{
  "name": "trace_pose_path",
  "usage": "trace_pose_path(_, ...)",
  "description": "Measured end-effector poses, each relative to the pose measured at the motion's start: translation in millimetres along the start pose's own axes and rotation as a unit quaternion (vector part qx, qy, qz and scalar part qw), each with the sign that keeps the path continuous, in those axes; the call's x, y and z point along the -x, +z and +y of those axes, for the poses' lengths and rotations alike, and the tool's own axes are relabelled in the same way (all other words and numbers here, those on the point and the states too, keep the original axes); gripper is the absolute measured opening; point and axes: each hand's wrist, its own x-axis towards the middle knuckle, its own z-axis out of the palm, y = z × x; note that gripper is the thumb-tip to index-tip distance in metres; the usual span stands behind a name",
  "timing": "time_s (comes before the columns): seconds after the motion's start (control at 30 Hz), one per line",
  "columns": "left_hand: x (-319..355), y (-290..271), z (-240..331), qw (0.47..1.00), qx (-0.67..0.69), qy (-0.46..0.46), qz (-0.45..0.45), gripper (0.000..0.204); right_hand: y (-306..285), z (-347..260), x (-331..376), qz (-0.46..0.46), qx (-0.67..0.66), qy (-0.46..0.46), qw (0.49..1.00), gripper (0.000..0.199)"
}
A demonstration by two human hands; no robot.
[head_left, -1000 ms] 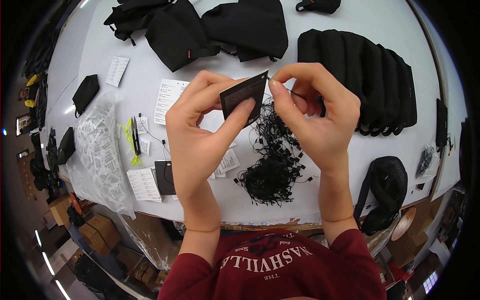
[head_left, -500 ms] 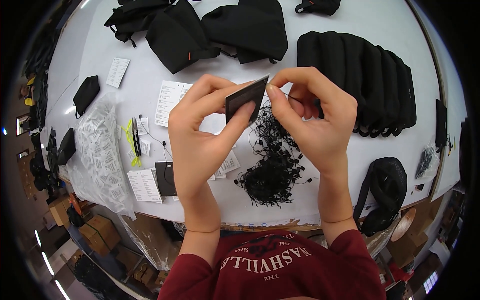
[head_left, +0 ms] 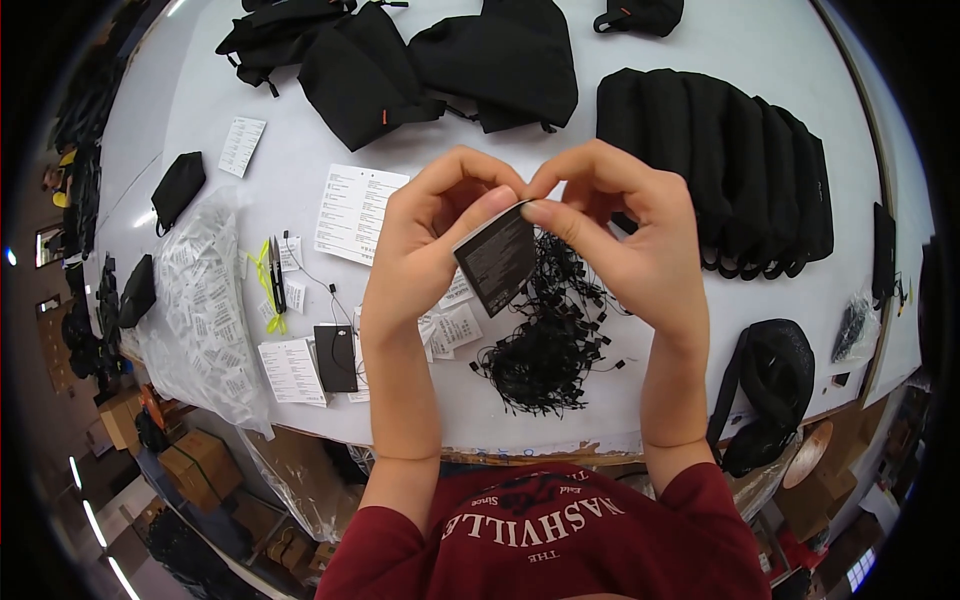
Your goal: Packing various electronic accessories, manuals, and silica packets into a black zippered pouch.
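Both my hands are raised over the white table (head_left: 300, 140), pinching a small black card tag (head_left: 497, 258) between them. My left hand (head_left: 430, 240) grips the tag's left and upper edge with thumb and fingers. My right hand (head_left: 625, 225) pinches its top right corner, fingertips meeting those of the left hand. Under the hands lies a tangled heap of black string loops (head_left: 545, 350). Whether a string is on the tag cannot be told.
A row of black pouches (head_left: 730, 170) lies at the right, black bags (head_left: 440, 60) at the back. White printed sheets (head_left: 350, 210), a clear bag of white tags (head_left: 205, 310), small snips (head_left: 275, 275), a black card (head_left: 335, 357) and a black pouch (head_left: 770, 385) lie around.
The tag has tipped from pointing up and right to hanging lower between my hands, its printed face toward me. My fingertips have drawn together above it.
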Motion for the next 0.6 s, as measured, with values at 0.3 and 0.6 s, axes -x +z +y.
trace_pose_path(0.3, -10, -9, -22, 0.994, -0.003, 0.075, 0.074, 0.013, -2, 10, -3, -0.113, -0.135, 0.159, 0.971, 0.015)
trace_pose_path(0.6, -26, -55, -52, 0.786, -0.537, 0.089, 0.293, 0.031, -1, 8, -6, -0.089, -0.156, 0.178, 0.968, 0.013)
